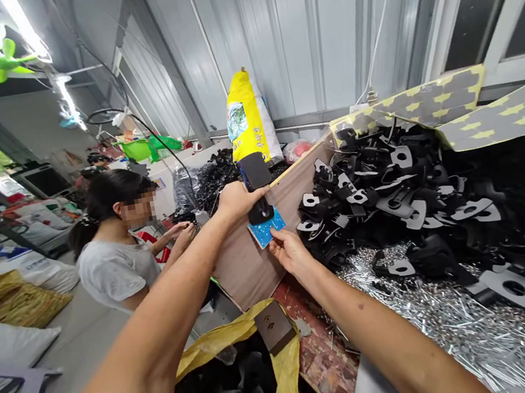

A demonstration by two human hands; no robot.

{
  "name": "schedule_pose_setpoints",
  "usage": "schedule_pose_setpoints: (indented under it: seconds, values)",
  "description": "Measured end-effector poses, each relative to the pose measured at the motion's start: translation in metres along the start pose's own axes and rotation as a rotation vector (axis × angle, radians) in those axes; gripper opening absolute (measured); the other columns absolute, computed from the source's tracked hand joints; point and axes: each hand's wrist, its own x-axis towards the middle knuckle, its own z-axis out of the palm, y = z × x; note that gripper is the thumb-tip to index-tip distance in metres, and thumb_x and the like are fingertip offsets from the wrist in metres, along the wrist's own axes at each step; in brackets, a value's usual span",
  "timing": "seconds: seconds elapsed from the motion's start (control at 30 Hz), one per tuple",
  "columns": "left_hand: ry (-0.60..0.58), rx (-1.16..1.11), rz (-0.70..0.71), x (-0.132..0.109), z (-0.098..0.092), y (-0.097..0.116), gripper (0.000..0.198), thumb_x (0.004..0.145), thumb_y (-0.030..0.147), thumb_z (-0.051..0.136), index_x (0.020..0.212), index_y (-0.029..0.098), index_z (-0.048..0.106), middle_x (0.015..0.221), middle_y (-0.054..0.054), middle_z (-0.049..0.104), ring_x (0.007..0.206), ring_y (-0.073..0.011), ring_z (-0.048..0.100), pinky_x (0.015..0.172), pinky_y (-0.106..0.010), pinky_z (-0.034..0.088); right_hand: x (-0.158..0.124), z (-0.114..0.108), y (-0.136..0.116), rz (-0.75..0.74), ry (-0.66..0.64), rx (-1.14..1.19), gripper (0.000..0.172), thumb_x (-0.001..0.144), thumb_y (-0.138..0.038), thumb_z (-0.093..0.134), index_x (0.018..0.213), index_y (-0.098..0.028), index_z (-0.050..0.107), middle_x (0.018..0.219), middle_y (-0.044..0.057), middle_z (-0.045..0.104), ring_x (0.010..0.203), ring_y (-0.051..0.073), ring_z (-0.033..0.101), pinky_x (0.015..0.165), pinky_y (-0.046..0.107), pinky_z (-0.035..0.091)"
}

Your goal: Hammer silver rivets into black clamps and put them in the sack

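Note:
My left hand point(236, 202) grips a black handheld tool point(257, 187) held upright over the edge of a wooden board point(248, 260). My right hand point(288, 249) pinches a small blue card point(267, 228) just under the tool's lower end. Both arms reach forward from the bottom of the view. To the right lies a big heap of black plastic parts point(394, 193) with white-ringed holes.
Shiny metal pins point(447, 320) cover the bench at the right. Yellow-and-grey foam sheets point(481, 110) lie behind the heap. A yellow sack point(245, 118) stands at the back. Another person in a grey shirt point(113, 270) works at the left. A yellow bag with black parts point(243, 376) sits below.

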Motion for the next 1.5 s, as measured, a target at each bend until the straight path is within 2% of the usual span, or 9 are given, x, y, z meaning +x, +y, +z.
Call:
schedule_pose_setpoints:
  seconds: [0.3,0.5,0.63,0.8,0.87,1.03,1.2,1.37,1.5]
  values:
    - [-0.018,0.080,-0.031,-0.001,-0.003,0.001,0.055,0.087,0.067,0.063,0.080,0.014,0.079,0.080,-0.015,0.076,0.084,-0.0306,0.072,0.067,-0.031,0.046,0.011,0.027,-0.023,-0.126,-0.075,-0.462,0.024,0.096,-0.037,0.059,0.081,-0.021,0.051,0.061,-0.001,0.061,0.059,0.014,0.064,0.066,0.028,0.059]
    - [-0.139,0.182,-0.051,-0.024,-0.012,0.015,0.063,0.089,0.064,0.060,0.095,0.004,0.077,0.098,-0.024,0.076,0.096,-0.0372,0.071,0.078,-0.035,0.050,-0.008,0.006,-0.041,-0.214,-0.071,-1.086,0.011,0.092,-0.031,0.062,0.086,-0.022,0.061,0.082,0.001,0.073,0.085,0.018,0.069,0.085,0.030,0.053]
    - [-0.201,0.269,-0.024,-0.066,-0.027,0.017,0.082,0.095,0.071,0.039,0.127,0.000,0.065,0.126,-0.033,0.068,0.114,-0.0471,0.064,0.093,-0.058,0.048,-0.051,-0.050,-0.065,-0.259,-0.079,-1.446,0.006,0.087,-0.030,0.068,0.092,-0.028,0.071,0.099,-0.001,0.077,0.101,0.020,0.068,0.090,0.029,0.048]
    - [0.214,-0.002,0.210,-0.149,-0.026,0.006,0.068,0.095,0.061,0.046,0.148,0.020,0.057,0.155,-0.015,0.053,0.142,-0.0438,0.044,0.117,-0.062,0.025,-0.136,-0.165,-0.133,-0.383,0.177,-1.743,0.018,0.094,-0.025,0.057,0.094,-0.021,0.074,0.108,0.012,0.073,0.116,0.029,0.059,0.106,0.047,0.040]
    - [0.236,-0.212,0.307,-0.180,-0.014,0.008,0.056,0.091,0.060,0.056,0.137,0.031,0.068,0.146,-0.008,0.062,0.138,-0.0394,0.049,0.118,-0.054,0.026,-0.169,-0.207,-0.157,-0.450,0.290,-1.780,0.018,0.091,-0.024,0.061,0.102,-0.018,0.074,0.120,0.018,0.068,0.124,0.035,0.052,0.107,0.054,0.039]
    - [-0.267,-0.542,0.375,-0.232,0.039,0.044,0.030,0.089,0.047,0.066,0.105,0.028,0.082,0.115,-0.009,0.076,0.109,-0.0300,0.067,0.100,-0.043,0.048,-0.230,-0.265,-0.171,-0.588,0.432,-1.701,0.016,0.087,-0.022,0.061,0.099,-0.022,0.072,0.130,0.014,0.062,0.119,0.030,0.057,0.099,0.045,0.050]
    - [-0.768,-0.838,0.338,-0.277,0.093,0.096,0.023,0.086,0.038,0.070,0.099,0.023,0.082,0.101,-0.008,0.078,0.098,-0.0268,0.071,0.089,-0.036,0.052,-0.252,-0.281,-0.182,-0.691,0.660,-1.486,0.023,0.092,-0.036,0.053,0.085,-0.020,0.068,0.083,0.007,0.067,0.080,0.023,0.065,0.076,0.037,0.053]
    - [-1.101,-1.292,-0.011,-0.319,0.119,0.140,0.032,0.083,0.037,0.079,0.108,0.018,0.079,0.091,-0.010,0.078,0.076,-0.0191,0.069,0.069,-0.027,0.054,-0.291,-0.266,-0.179,-0.763,0.594,-1.343,0.027,0.094,-0.039,0.053,0.088,-0.020,0.071,0.080,0.004,0.071,0.075,0.020,0.068,0.070,0.031,0.053]
    - [-1.148,-1.577,-0.366,-0.332,0.129,0.169,0.043,0.087,0.032,0.078,0.125,0.016,0.067,0.092,-0.014,0.078,0.070,-0.0179,0.071,0.061,-0.023,0.057,-0.341,-0.241,-0.140,-0.765,0.475,-1.390,0.016,0.092,-0.027,0.061,0.086,-0.021,0.074,0.087,0.004,0.074,0.087,0.019,0.068,0.083,0.031,0.052]
